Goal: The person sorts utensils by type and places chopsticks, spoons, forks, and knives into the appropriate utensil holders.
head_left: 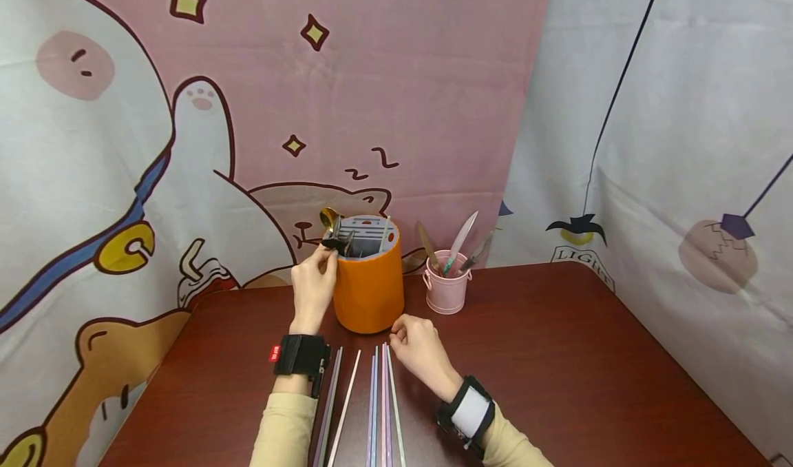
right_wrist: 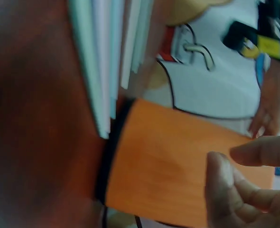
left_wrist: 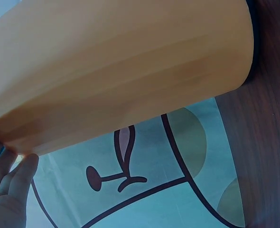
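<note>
Presently, the orange holder stands at the fingertips of the left hand (if they pinch something, I cannot tell). The right hand, empty, thumb and finger narrowly apart, is near the sticks, cut off below. The wall cloth reads "LIGHT"; the red tag is unreadable.

Pale yellow sleeves, black wristbands, red tag

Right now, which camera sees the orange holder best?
The head view: the orange holder shows from slotted top to bottom. The left wrist view has its side close up, cut off; the right wrist view has its side blurry, partly hidden.
</note>
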`<move>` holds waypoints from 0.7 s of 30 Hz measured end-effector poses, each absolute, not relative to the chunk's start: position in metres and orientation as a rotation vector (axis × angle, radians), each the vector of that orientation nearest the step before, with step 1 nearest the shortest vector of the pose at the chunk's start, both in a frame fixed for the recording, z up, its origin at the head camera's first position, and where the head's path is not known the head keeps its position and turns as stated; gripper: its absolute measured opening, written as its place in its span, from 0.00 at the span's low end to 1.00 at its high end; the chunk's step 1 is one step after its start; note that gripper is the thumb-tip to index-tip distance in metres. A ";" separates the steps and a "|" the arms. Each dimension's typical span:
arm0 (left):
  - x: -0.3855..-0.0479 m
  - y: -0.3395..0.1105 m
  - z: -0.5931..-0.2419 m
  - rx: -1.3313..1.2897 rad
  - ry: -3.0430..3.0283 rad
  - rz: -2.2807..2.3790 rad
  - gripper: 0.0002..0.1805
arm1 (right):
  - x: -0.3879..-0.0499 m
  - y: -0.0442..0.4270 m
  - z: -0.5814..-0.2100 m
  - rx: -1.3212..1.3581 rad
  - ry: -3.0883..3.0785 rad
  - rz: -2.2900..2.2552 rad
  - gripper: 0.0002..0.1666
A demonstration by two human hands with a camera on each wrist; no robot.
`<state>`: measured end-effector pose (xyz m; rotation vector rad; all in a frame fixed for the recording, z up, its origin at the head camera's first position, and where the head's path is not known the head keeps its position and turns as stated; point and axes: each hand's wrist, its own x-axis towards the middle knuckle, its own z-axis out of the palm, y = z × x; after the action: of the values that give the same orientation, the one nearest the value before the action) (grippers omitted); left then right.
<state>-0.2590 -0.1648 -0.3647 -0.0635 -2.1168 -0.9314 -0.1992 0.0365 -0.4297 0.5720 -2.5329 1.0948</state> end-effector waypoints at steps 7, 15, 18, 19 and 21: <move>-0.260 -0.165 -0.366 -0.060 -2.132 -0.916 0.12 | -0.186 0.035 -0.454 0.602 -2.806 0.942 0.12; -0.258 -0.166 -0.367 -0.065 -2.129 -0.893 0.11 | -0.172 0.032 -0.462 0.586 -3.039 0.847 0.26; -0.258 -0.165 -0.366 -0.063 -2.133 -0.890 0.11 | -0.168 0.030 -0.462 0.586 -3.071 0.787 0.23; -0.258 -0.166 -0.366 -0.066 -2.131 -0.889 0.11 | -0.168 0.029 -0.462 0.582 -3.074 0.764 0.22; -0.258 -0.166 -0.365 -0.070 -2.129 -0.887 0.11 | -0.167 0.027 -0.461 0.559 -3.088 0.720 0.20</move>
<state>-0.2580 -0.1655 -0.3654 -0.0705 -2.1287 -0.8872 -0.1666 0.0273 -0.4615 0.5594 -3.0877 0.7203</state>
